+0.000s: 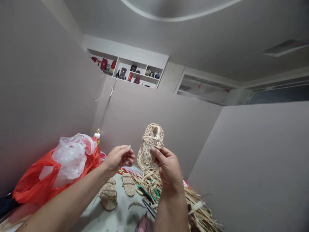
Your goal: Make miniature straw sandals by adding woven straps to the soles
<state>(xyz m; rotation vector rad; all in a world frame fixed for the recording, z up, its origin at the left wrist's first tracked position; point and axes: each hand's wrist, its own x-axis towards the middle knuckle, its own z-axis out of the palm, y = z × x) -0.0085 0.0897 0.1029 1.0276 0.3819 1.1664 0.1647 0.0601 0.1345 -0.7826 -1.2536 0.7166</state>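
Note:
A small woven straw slipper (pixel 147 154) is held up in the middle, its sole upright and a braided strap across it. My right hand (pixel 167 164) grips its lower right edge, thumb on the near face and fingers behind. Just left of the slipper, apart from it, is my left hand (pixel 122 158). Its fingers are curled and the thumb is near the index finger; whether anything thin is pinched there cannot be made out. Below, two more straw slippers, a larger one (pixel 108 195) and a smaller one (pixel 128 184), lie on the pale table (pixel 96 219).
Loose straw (pixel 200 209) is heaped at the right, partly behind my right forearm. A pointed metal tool (pixel 149 208) lies beside green-handled items (pixel 145 193). Red and white plastic bags (pixel 70 158) fill the left side. Grey partitions (pixel 260 161) surround the table; shelves (pixel 137 72) stand beyond.

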